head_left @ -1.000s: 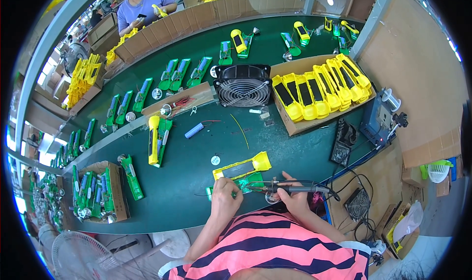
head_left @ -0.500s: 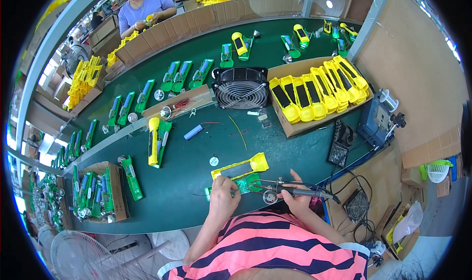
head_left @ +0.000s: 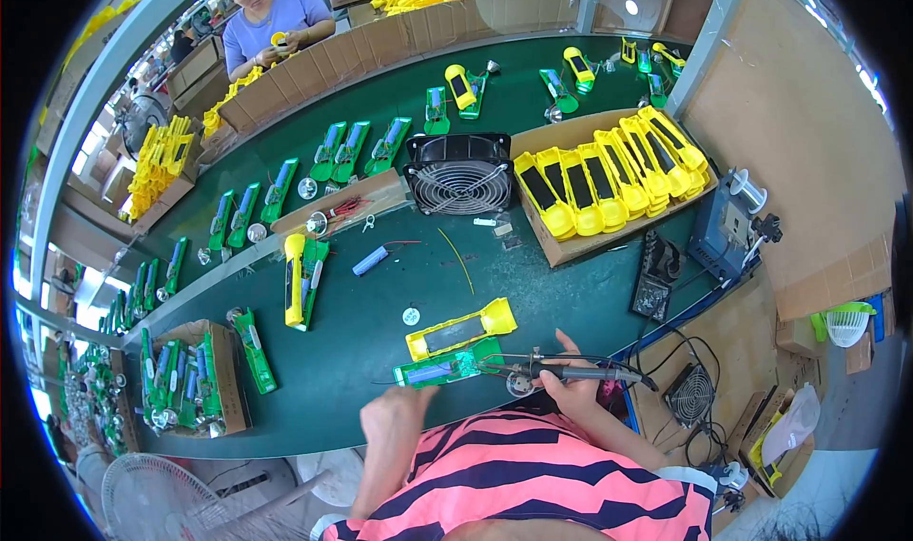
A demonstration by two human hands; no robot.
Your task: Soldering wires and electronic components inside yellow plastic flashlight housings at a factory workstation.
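Note:
My right hand point(head_left: 569, 385) grips a soldering iron point(head_left: 571, 371) with a thin guide along its top. The iron's tip points left at the wired end of a green flashlight casing point(head_left: 456, 367). In that casing lie a blue battery point(head_left: 430, 374) and small wired parts. A round silver reflector point(head_left: 519, 383) sits below the iron. My left hand point(head_left: 392, 421) is off the casing's left end, back toward me, its fingers mostly hidden. Just beyond the casing rests a yellow frame point(head_left: 460, 336) with a long window.
A carton of yellow casings point(head_left: 613, 175) stands at the back right, beside a black fan point(head_left: 460, 174) and a blue soldering station point(head_left: 728, 227). Green casings fill a box point(head_left: 228, 379) at left. A loose blue battery point(head_left: 371, 260) lies mid-table. Across the bench sits a co-worker point(head_left: 276, 23).
My left hand has drawn back toward me from the yellow frame and green casing, uncovering the blue battery. The right hand with the soldering iron has barely moved.

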